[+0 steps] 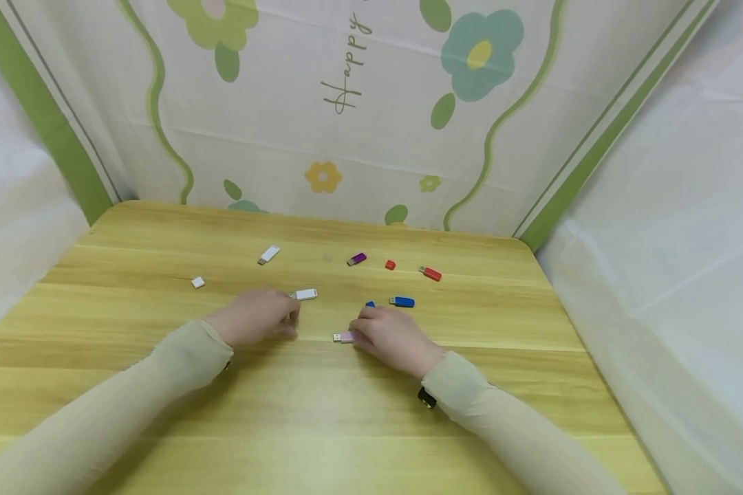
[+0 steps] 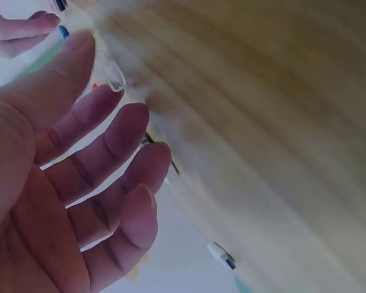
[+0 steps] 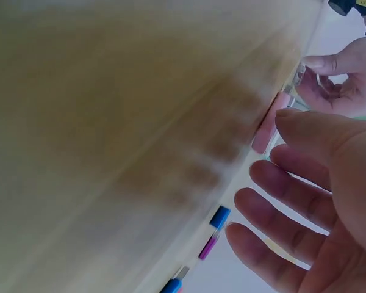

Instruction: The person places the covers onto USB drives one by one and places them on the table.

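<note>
In the head view, my left hand (image 1: 256, 317) is left of centre, just below a white USB stick (image 1: 306, 294). The left wrist view shows a small clear cap (image 2: 114, 74) pinched between thumb and index finger. My right hand (image 1: 399, 340) is over the right end of a pink USB stick (image 1: 345, 337), whose metal plug points left. In the right wrist view, the thumb overlaps the pink stick (image 3: 271, 125) and the other fingers are spread. A blue cap (image 1: 370, 304) lies beyond the right hand, partly hidden, beside a blue USB stick (image 1: 404, 302).
Farther back on the wooden table (image 1: 322, 426) lie another white USB stick (image 1: 269, 254), a purple one (image 1: 356, 259), a red cap (image 1: 390, 265) and a red USB stick (image 1: 430, 273). A white cap (image 1: 198, 282) sits at the left. A patterned curtain (image 1: 272, 124) hangs behind.
</note>
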`<state>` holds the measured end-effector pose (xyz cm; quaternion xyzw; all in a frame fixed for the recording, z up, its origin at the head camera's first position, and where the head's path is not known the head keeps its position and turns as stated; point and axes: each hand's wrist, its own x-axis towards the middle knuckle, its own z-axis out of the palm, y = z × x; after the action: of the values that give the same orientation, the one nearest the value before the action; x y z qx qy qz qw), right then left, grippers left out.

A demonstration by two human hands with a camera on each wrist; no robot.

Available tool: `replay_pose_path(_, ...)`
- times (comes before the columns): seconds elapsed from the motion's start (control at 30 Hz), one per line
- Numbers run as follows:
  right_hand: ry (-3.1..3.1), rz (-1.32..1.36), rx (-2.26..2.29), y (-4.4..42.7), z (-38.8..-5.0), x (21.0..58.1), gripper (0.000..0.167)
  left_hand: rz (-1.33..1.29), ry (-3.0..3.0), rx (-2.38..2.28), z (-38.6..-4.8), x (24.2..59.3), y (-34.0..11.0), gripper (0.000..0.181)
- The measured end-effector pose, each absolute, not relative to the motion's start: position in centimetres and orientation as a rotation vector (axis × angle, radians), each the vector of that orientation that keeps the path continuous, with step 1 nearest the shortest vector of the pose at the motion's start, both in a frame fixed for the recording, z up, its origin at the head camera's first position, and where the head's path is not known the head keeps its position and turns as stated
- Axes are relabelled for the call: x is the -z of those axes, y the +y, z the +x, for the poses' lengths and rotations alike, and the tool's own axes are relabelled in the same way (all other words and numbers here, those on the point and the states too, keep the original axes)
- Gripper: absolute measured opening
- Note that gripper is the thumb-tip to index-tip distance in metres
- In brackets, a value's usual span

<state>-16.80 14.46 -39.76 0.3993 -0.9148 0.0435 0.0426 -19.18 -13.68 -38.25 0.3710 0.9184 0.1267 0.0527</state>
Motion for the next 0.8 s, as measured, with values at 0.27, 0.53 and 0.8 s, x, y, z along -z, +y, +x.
replay_pose_path(0.27,-2.848,1.225,-0.076,13.3,-17.0,39.6,0.020,1.149,2.782,-0.386,-19.3,38.5,-13.0,0.015)
replay_pose_path(0.53,-2.957,1.213,-0.104,12.9,-16.9,38.9,0.016,1.235,2.779,-0.315,-18.8,39.0,-12.6,0.021)
replay_pose_path(0.8,-3.009,1.206,-0.183,13.3,-16.4,38.6,0.013,1.420,2.760,-0.389,-18.5,38.8,-11.9,0.031)
